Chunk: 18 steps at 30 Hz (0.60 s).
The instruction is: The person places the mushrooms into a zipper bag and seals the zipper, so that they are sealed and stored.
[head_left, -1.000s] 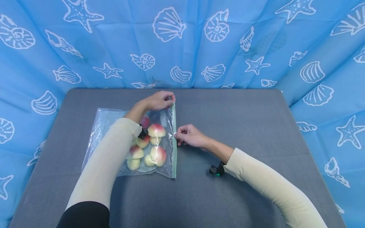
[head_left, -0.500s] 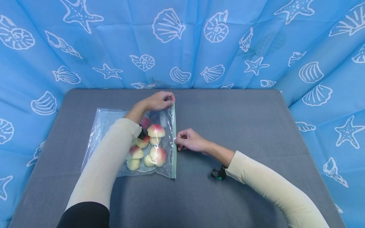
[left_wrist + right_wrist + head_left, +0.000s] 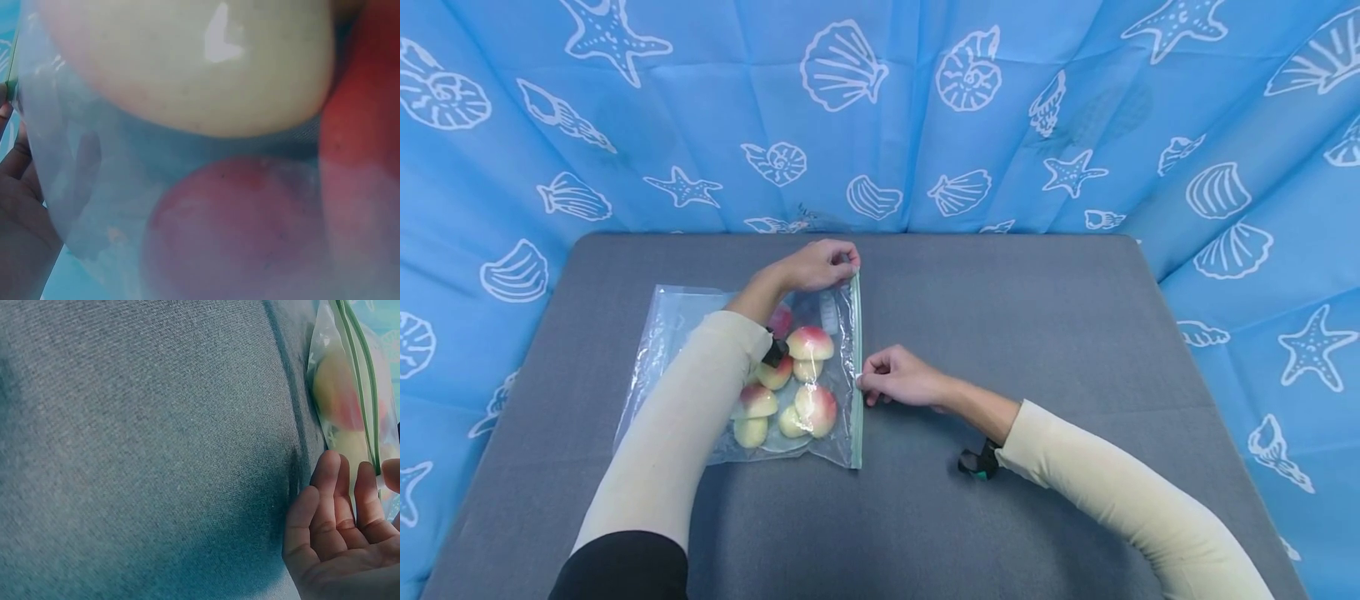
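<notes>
A clear zip bag (image 3: pixel 842 446) lies on its side, its green-edged zip strip (image 3: pixel 857 433) running along the right. Inside are several mushroom-shaped pieces (image 3: pixel 811 343), yellow with red caps. My left hand (image 3: pixel 820 263) pinches the far end of the strip at the bag's top corner. Partway down the strip, my right hand (image 3: pixel 898 377) pinches a small white slider (image 3: pixel 379 482) between thumb and forefinger, its other fingers loosely bent. Through the film, the left wrist view shows a pale piece (image 3: pixel 206 75) and a red cap (image 3: pixel 231 231) close up.
The bag rests on a grey cloth-covered table (image 3: pixel 1037 317). Behind and around it hangs a blue curtain (image 3: pixel 910 108) with white shells and starfish. My left forearm crosses over part of the bag. A black wrist camera (image 3: pixel 977 460) hangs below the right wrist.
My right hand has slid down along the zip strip, toward me, keeping its pinch. The left hand and the bag stay in place.
</notes>
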Motion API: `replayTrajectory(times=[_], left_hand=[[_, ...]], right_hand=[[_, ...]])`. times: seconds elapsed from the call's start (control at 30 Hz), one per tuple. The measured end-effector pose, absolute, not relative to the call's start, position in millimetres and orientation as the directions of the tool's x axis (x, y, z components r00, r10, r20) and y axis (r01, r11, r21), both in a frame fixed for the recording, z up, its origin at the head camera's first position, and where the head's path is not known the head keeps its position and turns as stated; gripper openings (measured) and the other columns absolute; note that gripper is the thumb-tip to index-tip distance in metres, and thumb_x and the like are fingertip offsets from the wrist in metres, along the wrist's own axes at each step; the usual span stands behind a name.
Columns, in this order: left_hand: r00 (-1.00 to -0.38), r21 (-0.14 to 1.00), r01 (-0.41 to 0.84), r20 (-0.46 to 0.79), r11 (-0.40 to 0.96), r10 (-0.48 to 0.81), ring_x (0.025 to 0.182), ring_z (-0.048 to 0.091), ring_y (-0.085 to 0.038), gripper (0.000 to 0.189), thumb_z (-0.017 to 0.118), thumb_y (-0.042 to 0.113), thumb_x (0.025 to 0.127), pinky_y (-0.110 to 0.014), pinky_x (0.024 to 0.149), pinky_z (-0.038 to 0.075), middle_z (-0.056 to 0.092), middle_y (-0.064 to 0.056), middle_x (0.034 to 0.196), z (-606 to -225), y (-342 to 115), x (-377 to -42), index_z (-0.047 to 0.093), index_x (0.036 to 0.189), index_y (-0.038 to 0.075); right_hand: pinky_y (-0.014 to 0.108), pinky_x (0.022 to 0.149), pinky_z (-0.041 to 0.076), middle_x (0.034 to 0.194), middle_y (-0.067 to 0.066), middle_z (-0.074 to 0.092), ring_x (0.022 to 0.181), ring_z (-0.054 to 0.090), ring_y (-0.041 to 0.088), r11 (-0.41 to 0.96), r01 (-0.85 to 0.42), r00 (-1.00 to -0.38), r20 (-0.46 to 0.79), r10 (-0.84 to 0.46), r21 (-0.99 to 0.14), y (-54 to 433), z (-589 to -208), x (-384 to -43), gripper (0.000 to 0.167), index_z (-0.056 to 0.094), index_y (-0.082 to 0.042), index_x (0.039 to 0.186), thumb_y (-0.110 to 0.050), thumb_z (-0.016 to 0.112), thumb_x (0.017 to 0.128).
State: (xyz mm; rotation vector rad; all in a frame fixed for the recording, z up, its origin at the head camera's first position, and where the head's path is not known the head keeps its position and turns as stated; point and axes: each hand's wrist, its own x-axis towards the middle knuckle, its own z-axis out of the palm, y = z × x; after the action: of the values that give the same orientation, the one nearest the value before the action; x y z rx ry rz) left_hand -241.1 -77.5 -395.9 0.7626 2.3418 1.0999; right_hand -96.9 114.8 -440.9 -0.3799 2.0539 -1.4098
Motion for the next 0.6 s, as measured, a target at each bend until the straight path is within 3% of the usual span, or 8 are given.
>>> replayTrajectory(times=[0.23, 0.47, 0.6], left_hand=[[-0.749, 0.786, 0.304, -0.151, 0.538, 0.645, 0.068, 0.048, -0.016, 0.012, 0.048, 0.011, 0.101, -0.028, 0.062, 0.042, 0.056, -0.008, 0.077, -396.9, -78.1, -241.8, 0.057, 0.098, 0.005], [-0.75, 0.78, 0.304, -0.157, 0.547, 0.642, 0.068, 0.048, -0.016, 0.012, 0.048, 0.012, 0.102, -0.029, 0.063, 0.043, 0.056, -0.008, 0.078, -396.3, -77.8, -242.3, 0.057, 0.098, 0.006], [-0.751, 0.779, 0.305, -0.157, 0.548, 0.642, 0.068, 0.048, -0.017, 0.012, 0.047, 0.012, 0.102, -0.029, 0.063, 0.043, 0.056, -0.008, 0.078, -396.2, -77.3, -242.1, 0.057, 0.098, 0.006]], right_hand=[[0.021, 0.061, 0.049, 0.082, 0.019, 0.069, 0.079, 0.069, 0.032, 0.408, 0.108, -0.754, -0.342, -0.56, -0.907, 114.2, -440.4, -94.4, 0.022, 0.059, 0.005, 0.078, -0.009, 0.057, 0.096], [0.023, 0.063, 0.051, 0.082, 0.016, 0.07, 0.078, 0.069, 0.028, 0.397, 0.099, -0.741, -0.334, -0.583, -0.912, 114.7, -442.2, -93.0, 0.022, 0.062, 0.002, 0.079, -0.01, 0.057, 0.096], [0.02, 0.058, 0.047, 0.08, 0.017, 0.07, 0.078, 0.068, 0.03, 0.396, 0.102, -0.734, -0.338, -0.589, -0.912, 115.3, -442.1, -91.1, 0.023, 0.062, 0.003, 0.079, -0.011, 0.056, 0.096]])
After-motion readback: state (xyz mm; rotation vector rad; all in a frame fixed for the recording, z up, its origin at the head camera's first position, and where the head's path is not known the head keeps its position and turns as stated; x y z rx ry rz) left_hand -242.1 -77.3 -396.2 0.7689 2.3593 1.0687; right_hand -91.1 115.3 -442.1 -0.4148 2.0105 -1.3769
